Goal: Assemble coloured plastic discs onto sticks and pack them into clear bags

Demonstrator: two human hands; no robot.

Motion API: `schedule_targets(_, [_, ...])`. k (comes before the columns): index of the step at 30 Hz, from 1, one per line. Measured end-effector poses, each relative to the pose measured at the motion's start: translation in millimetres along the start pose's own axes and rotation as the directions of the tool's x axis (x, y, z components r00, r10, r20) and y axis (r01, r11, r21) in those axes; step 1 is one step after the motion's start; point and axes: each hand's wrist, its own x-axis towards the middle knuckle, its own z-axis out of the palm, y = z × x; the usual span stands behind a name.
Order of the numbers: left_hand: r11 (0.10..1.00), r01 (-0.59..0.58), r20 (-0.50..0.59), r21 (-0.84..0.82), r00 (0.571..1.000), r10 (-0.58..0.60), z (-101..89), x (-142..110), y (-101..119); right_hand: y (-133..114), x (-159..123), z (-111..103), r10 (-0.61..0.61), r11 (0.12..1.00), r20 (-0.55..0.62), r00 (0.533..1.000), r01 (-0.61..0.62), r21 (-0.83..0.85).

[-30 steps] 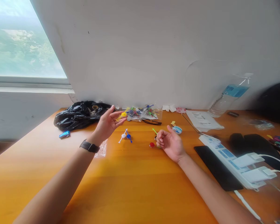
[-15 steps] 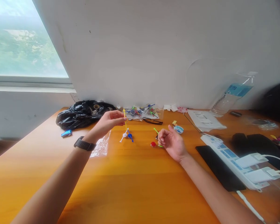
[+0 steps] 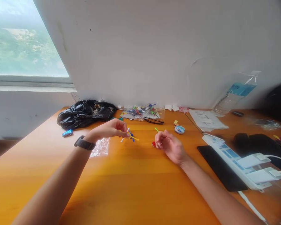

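My left hand (image 3: 115,128), with a dark watch on its wrist, pinches a thin yellow arrow-tipped piece (image 3: 135,138). That piece is tilted nearly flat, low over a white arrow-tipped piece (image 3: 122,140) and a blue arrow-tipped piece (image 3: 133,139); whether they touch I cannot tell. Palm partly up, my right hand (image 3: 170,146) has its fingers curled in beside a green arrow-tipped piece (image 3: 156,129) and a small red round piece (image 3: 153,144). The fingers cover part of both, and what they hold, if anything, is hidden.
A flat clear bag (image 3: 100,147) lies by my left wrist. Behind are a black plastic bag (image 3: 84,115) and a bag of coloured pieces (image 3: 140,112). A round blue-white case (image 3: 179,129), a power strip (image 3: 229,156), a black slab (image 3: 221,167) and a bottle (image 3: 236,97) are rightward.
My left hand has lowered and tipped the yellow piece from upright to nearly flat over the white and blue pieces. My right hand has shifted slightly left, its fingers curling over the red piece.
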Motion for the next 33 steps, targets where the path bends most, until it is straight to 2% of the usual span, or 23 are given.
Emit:
schedule_targets(2, [0.994,0.035,0.041,0.106,0.998,-0.04,0.8,-0.8,-0.8,4.4,0.3,2.0,-0.035,0.996,-0.012,0.999,0.034,-0.082])
schedule_targets(5, [0.971,0.05,0.199,0.233,0.975,-0.098,10.8,0.1,-1.4,15.6,-3.1,12.7,-0.074,0.965,0.028,0.997,0.079,-0.252])
schedule_targets(7, [0.945,0.026,0.304,0.325,0.944,-0.131,21.3,2.3,-2.2,26.2,-7.6,23.4,-0.041,0.915,0.095,0.995,0.076,-0.396])
schedule_targets(8, [0.926,0.016,0.321,0.376,0.936,-0.147,26.4,3.5,-2.6,31.8,-10.0,28.6,-0.01,0.881,0.127,0.992,0.069,-0.467])
schedule_targets(11, [0.836,0.018,0.242,0.548,0.954,-0.179,35.7,5.4,-3.2,45.5,-15.8,39.1,0.066,0.797,0.176,0.982,0.055,-0.602])
schedule_targets(13, [0.782,0.025,0.187,0.623,0.966,-0.18,35.9,3.7,-2.1,49.8,-17.5,40.8,0.067,0.753,0.179,0.982,0.068,-0.654])
schedule_targets(17, [0.751,0.035,0.124,0.659,0.98,-0.155,31.7,-4.1,4.6,49.3,-17.7,38.6,0.047,0.69,0.186,0.981,0.103,-0.717])
schedule_targets(19, [0.752,0.018,0.129,0.658,0.982,-0.137,32.5,-6.0,8.1,47.9,-17.3,38.0,0.047,0.684,0.191,0.98,0.108,-0.722])
schedule_targets(23, [0.773,-0.032,0.263,0.634,0.949,-0.177,40.1,0.0,8.0,46.0,-16.4,38.7,0.056,0.697,0.196,0.979,0.103,-0.709])
schedule_targets(25, [0.781,-0.029,0.285,0.624,0.939,-0.193,42.7,4.2,5.1,45.3,-15.9,39.2,0.065,0.704,0.2,0.978,0.097,-0.703])
schedule_targets(29, [0.777,-0.034,0.247,0.628,0.956,-0.158,39.5,5.9,1.2,45.4,-15.1,38.7,0.071,0.711,0.205,0.976,0.095,-0.696])
schedule_targets(33, [0.816,-0.1,0.175,0.569,0.984,-0.002,28.6,3.5,1.0,47.4,-14.7,37.2,0.068,0.728,0.204,0.977,0.092,-0.68])
